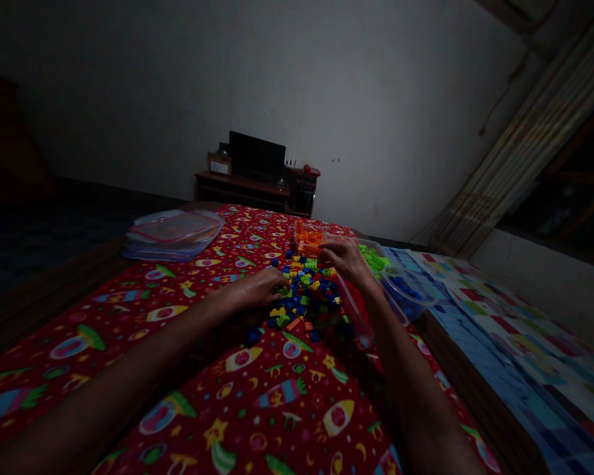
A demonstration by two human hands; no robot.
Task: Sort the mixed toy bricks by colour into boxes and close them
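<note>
A loose heap of small plastic building blocks (pixel 301 300) in blue, yellow, green and orange lies on a red patterned cloth (pixel 277 396). At the heap's left edge is my left hand (pixel 266 287), its fingers curled closed against the blocks; what they hold is hidden. My right hand (pixel 345 258) hangs over the far right side, beside a clear container of orange blocks (pixel 307 239). Its fingers are bent together, and anything in them is too dark to make out. Just right of it are light green blocks (pixel 373 259) in another container.
A round clear tub (pixel 410 293) with blue blocks stands at the right edge of the cloth. Stacked clear zip bags (pixel 173 234) lie at the far left. Behind, a screen (pixel 257 155) stands on a low cabinet (pixel 242 185). A checkered blanket (pixel 529 336) lies to the right.
</note>
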